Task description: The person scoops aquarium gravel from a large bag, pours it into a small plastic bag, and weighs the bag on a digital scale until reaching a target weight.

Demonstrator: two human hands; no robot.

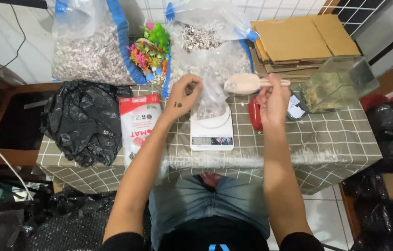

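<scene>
Pale wooden scoop (244, 83) lay level in the right hand (272, 97) fingers, bowl pointing toward the small clear bag (210, 100) — its mouth pinched by the left hand (185, 95) — above the white scale (211, 128).

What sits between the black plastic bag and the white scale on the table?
In the head view, a red and white pouch lies flat between the black plastic bag and the white scale, with the left forearm crossing just over its right edge.
</scene>
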